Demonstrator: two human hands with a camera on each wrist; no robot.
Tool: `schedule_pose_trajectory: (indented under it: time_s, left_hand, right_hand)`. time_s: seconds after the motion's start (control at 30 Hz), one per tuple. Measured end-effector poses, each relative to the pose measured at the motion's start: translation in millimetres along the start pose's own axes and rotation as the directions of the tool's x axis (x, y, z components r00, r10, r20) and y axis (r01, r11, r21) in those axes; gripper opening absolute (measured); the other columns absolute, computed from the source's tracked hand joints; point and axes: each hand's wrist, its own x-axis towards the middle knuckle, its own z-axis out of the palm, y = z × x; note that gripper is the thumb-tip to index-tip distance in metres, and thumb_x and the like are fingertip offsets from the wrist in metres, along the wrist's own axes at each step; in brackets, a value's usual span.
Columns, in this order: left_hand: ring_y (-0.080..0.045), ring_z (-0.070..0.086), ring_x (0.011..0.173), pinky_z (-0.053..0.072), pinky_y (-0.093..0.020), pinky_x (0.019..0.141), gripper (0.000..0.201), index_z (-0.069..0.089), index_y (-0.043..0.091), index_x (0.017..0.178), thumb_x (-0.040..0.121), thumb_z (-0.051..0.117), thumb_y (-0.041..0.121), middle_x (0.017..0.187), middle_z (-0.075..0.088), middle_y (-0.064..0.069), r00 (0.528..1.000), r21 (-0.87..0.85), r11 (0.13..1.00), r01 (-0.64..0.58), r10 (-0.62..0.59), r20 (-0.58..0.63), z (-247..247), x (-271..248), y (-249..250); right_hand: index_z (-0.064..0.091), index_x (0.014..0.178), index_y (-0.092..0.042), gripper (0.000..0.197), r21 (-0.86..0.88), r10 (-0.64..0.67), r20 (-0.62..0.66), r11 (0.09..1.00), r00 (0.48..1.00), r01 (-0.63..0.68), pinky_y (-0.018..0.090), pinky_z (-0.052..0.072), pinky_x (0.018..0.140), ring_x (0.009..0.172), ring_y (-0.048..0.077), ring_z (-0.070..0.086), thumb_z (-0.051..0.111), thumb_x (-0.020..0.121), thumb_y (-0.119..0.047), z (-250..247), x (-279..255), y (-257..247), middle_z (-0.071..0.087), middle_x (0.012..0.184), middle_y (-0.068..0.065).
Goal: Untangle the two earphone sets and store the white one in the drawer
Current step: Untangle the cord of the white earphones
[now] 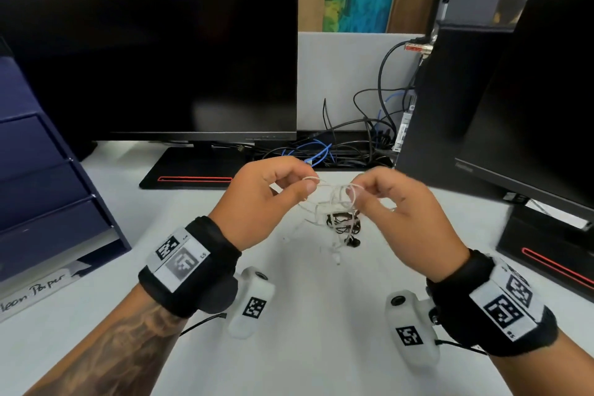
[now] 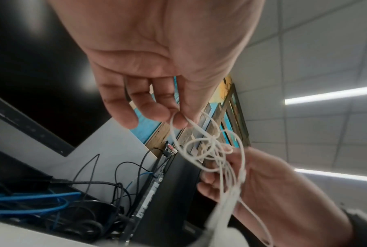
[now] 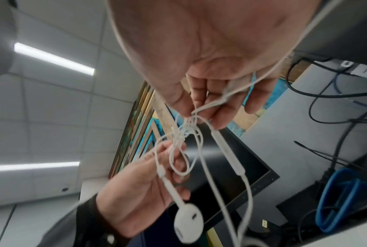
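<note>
Both hands hold the white earphones (image 1: 334, 199) raised above the counter (image 1: 315, 347); the left hand (image 1: 263, 202) and right hand (image 1: 405, 219) each pinch a cord loop, likely to tease knots apart; the black earphones (image 1: 343, 225) lie beneath; the blue drawer unit (image 1: 48, 190) waits at nine o'clock.

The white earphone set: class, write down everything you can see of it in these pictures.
The white earphone set is a thin, glossy, plastic-looking cord knotted into several loops. It is held up above the desk, pinched by the left hand at one loop and by the right hand at the knot. The right wrist view shows one rounded earbud dangling on its stem, and a slim inline remote below the fingers. Loose strands trail down toward the black earphones; whether they touch is unclear.
</note>
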Motion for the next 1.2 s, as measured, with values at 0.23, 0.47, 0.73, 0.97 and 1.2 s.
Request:
schedule_pose_trajectory:
  time_s: [0.23, 0.47, 0.73, 0.97, 1.2]
  left_hand:
    - [-0.011, 0.059, 0.075, 0.045, -0.014, 0.066, 0.01, 0.065, 0.023, 0.087, 0.095, 0.062, 0.018, 0.077, 0.063, 0.008, 0.999, 0.222, 0.975, 0.031, -0.039, 0.029, -5, 0, -24]
    - [-0.01, 0.06, 0.07, 0.054, -0.029, 0.07, 0.011, 0.059, 0.029, 0.094, 0.093, 0.059, 0.018, 0.08, 0.063, 0.008, 0.975, 0.315, 0.923, 0.222, -0.213, -0.065, -22, 3, -50]
    - [-0.016, 0.07, 0.084, 0.056, -0.035, 0.073, 0.029, 0.064, 0.017, 0.099, 0.096, 0.044, -0.004, 0.089, 0.07, 0.001, 0.974, -0.014, 0.976, 0.219, -0.219, -0.047, -19, 5, -38]
    - [-0.019, 0.042, 0.049, 0.053, -0.035, 0.057, 0.026, 0.063, 0.003, 0.104, 0.103, 0.038, 0.007, 0.055, 0.036, -0.003, 0.942, -0.405, 0.856, 0.322, -0.333, 0.045, -12, 6, -8]
    - [-0.011, 0.029, 0.045, 0.043, -0.028, 0.049, 0.017, 0.071, 0.009, 0.091, 0.096, 0.054, 0.012, 0.05, 0.031, 0.006, 0.921, -0.309, 0.868, 0.39, -0.372, 0.118, -25, 7, -10]
  right_hand:
    - [0.063, 0.087, -0.015, 0.02, 0.577, 0.263, -0.081, 0.799, 0.961, -0.17, 0.037, 0.049, 0.09, 0.093, 0.021, 0.062, 0.05, 0.103, -0.014, -11, 13, 9, 0.071, 0.094, 0.009]
    - [0.053, 0.085, -0.013, 0.021, 0.785, 0.3, -0.116, 0.612, 0.947, -0.098, 0.032, 0.049, 0.082, 0.077, 0.02, 0.058, 0.043, 0.103, -0.009, -10, 12, 2, 0.049, 0.071, 0.002]
    - [0.062, 0.087, -0.013, 0.013, 0.335, 0.27, -0.172, 0.92, 0.947, -0.202, 0.029, 0.048, 0.06, 0.055, 0.013, 0.04, 0.058, 0.098, -0.009, -5, 8, 5, 0.046, 0.063, 0.008]
    - [0.061, 0.093, -0.013, 0.01, 0.285, 0.278, -0.1, 0.928, 0.955, -0.241, 0.025, 0.043, 0.054, 0.052, 0.007, 0.042, 0.056, 0.101, -0.012, -4, 7, 13, 0.047, 0.062, -0.001]
    - [0.059, 0.088, -0.014, 0.015, 0.305, 0.349, -0.179, 0.909, 0.92, -0.285, 0.033, 0.048, 0.057, 0.048, 0.007, 0.038, 0.052, 0.1, -0.009, -13, 11, 17, 0.04, 0.056, -0.005]
